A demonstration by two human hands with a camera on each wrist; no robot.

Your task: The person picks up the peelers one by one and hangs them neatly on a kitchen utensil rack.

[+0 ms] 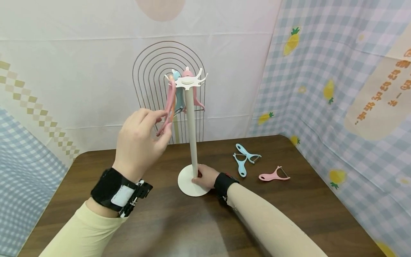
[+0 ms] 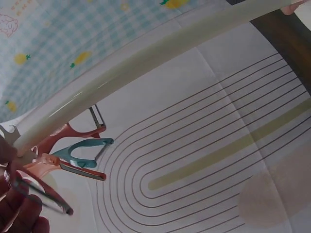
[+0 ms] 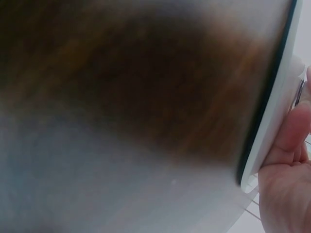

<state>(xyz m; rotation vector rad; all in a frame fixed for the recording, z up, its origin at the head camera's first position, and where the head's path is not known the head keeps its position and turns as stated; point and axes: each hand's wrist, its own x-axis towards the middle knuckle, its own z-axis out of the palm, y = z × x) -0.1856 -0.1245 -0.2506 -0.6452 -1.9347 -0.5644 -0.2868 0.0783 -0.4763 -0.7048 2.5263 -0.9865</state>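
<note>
My left hand pinches a pink peeler at the left side of a white hanging rack, its top up by the rack's hooks. Whether it rests on a hook I cannot tell. Behind it hang an orange peeler, a blue peeler and another pink peeler, seen in the left wrist view. Down at the round base, my right hand grips the foot of the pole, thumb on the base; its far fingers are partly hidden.
To the right on the brown table lie two blue peelers, touching or overlapping, and a pink peeler. A white patterned cloth hangs behind, with a blue checked cloth on the right.
</note>
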